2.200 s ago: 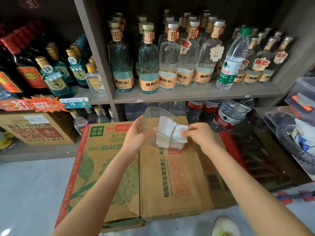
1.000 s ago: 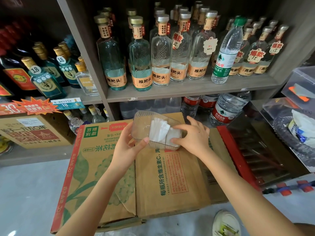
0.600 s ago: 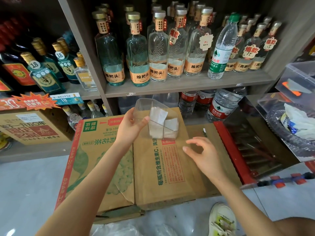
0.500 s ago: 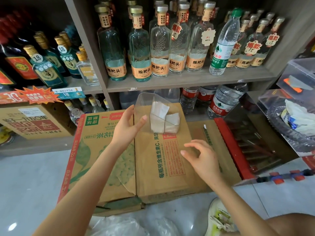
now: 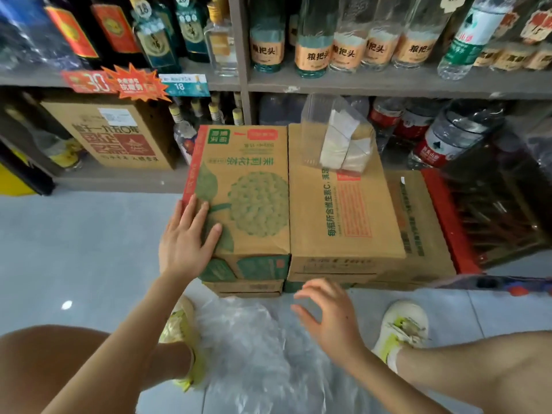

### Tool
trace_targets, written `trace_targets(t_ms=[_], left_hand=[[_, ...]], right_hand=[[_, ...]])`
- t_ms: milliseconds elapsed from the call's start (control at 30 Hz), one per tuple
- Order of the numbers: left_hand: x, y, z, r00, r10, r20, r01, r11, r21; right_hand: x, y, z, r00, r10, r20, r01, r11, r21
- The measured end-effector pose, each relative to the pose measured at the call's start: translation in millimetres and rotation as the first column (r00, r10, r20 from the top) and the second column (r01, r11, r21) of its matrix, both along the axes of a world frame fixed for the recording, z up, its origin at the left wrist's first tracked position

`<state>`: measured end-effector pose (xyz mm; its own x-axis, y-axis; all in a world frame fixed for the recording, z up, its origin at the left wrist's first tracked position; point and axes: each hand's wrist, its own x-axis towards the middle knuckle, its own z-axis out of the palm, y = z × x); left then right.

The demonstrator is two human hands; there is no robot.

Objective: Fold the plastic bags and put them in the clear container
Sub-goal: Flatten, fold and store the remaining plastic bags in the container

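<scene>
The clear container stands on top of the cardboard boxes at the far edge, with folded white plastic bags upright inside it. A heap of loose clear plastic bags lies on the floor between my feet. My left hand rests flat, fingers straight, on the near left corner of the green-printed box. My right hand hovers over the floor bags with fingers spread and slightly bent, holding nothing.
A shelf unit full of glass bottles rises behind the boxes, water bottles on its lower level. A red crate sits right of the boxes. Another carton stands on the lower left shelf. My shoes flank the bag heap.
Both hands left the container, which now stands alone on the box. My left hand dropped to the box's near corner, my right hand lowered toward the floor bags. The view tilted down.
</scene>
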<state>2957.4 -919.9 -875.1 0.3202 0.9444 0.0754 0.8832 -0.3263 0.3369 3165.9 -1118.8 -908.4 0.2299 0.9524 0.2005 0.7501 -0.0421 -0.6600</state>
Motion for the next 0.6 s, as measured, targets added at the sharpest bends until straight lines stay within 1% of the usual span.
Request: trace_targets(t_ms=[67, 133, 233, 300, 400, 467, 600], left_hand=[[3, -1, 0, 1.000, 0.021, -0.018, -0.020, 0.999, 0.028], [4, -1, -2, 0.999, 0.026, -0.041, -0.024, 0.999, 0.040], [4, 0, -8, 0.998, 0.028, -0.052, -0.023, 0.996, 0.083], [5, 0, -14, 0.999, 0.026, -0.032, -0.022, 0.992, 0.126], [4, 2, -22, 0.999, 0.022, 0.030, -0.028, 0.975, 0.221], [4, 3, -27, 0.998, 0.019, 0.057, -0.034, 0.960, 0.278], [3, 4, -32, 0.999, 0.003, 0.047, -0.018, 0.940, 0.340]], right_hand=[[-11, -9, -35, 1.000, 0.006, -0.016, -0.008, 0.985, -0.171], [-17, -13, -71, 0.999, -0.027, -0.045, 0.010, 0.938, -0.347], [-23, -7, -112, 0.993, -0.094, -0.077, 0.025, 0.776, -0.631], [-27, -2, -138, 0.988, -0.127, -0.088, 0.021, 0.674, -0.738], [-35, 13, -171, 0.969, -0.204, -0.142, 0.008, 0.594, -0.804], [-41, 28, -190, 0.965, -0.214, -0.150, -0.005, 0.559, -0.829], [-51, 54, -224, 0.979, -0.182, -0.091, 0.023, 0.542, -0.840]])
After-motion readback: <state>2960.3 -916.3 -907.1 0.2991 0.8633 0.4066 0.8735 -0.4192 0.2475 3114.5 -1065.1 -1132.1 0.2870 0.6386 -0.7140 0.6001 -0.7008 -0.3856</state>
